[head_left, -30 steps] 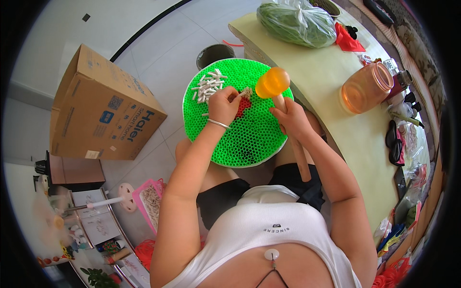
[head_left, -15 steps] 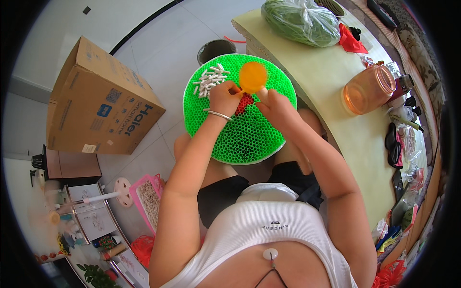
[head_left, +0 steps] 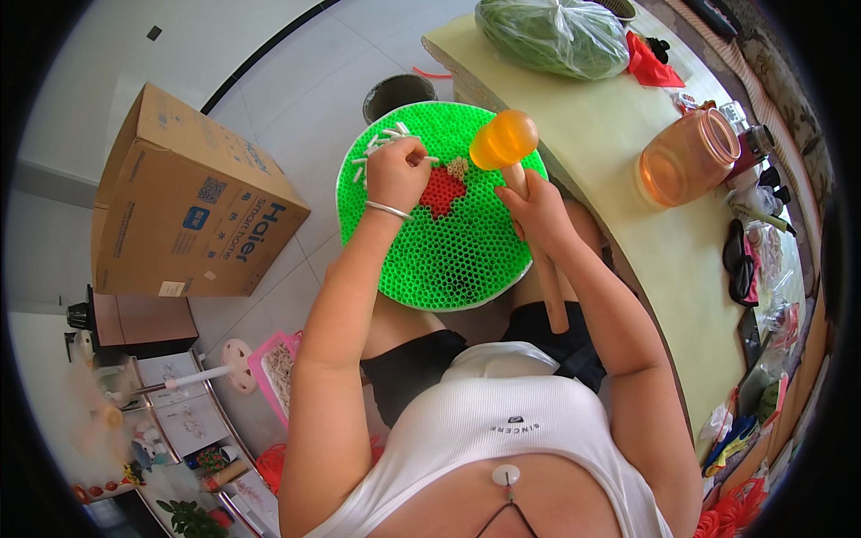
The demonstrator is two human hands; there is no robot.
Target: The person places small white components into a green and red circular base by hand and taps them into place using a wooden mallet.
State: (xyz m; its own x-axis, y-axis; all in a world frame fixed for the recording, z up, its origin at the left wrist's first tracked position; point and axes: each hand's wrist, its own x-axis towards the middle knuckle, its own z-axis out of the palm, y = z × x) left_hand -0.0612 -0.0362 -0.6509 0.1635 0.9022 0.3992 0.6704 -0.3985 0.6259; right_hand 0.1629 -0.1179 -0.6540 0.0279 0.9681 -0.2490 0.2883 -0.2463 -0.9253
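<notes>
My right hand (head_left: 535,203) grips the wooden handle of a mallet (head_left: 508,142). Its amber, see-through head is over the right part of a round board (head_left: 448,260) packed with green open-ended tubes, and the handle slants down toward my lap. On the board, my left hand (head_left: 398,176) has its fingers closed in a pinch beside a pile of short white sticks (head_left: 384,139), partly covering the pile. The end of one white stick shows at its fingertips. Right of that hand lie a patch of red tubes (head_left: 443,192) and a small cream-coloured cluster (head_left: 458,168).
A big cardboard box (head_left: 193,202) stands on the floor at left. A dark bucket (head_left: 395,94) is behind the board. The curved table (head_left: 619,170) at right carries a bag of greens (head_left: 556,40) and a jar of amber liquid (head_left: 686,160). A pink basket (head_left: 274,372) sits by my left arm.
My left hand has moved left from the red patch to the white sticks. The mallet has shifted right and tilted, baring more of the red patch and the cream cluster.
</notes>
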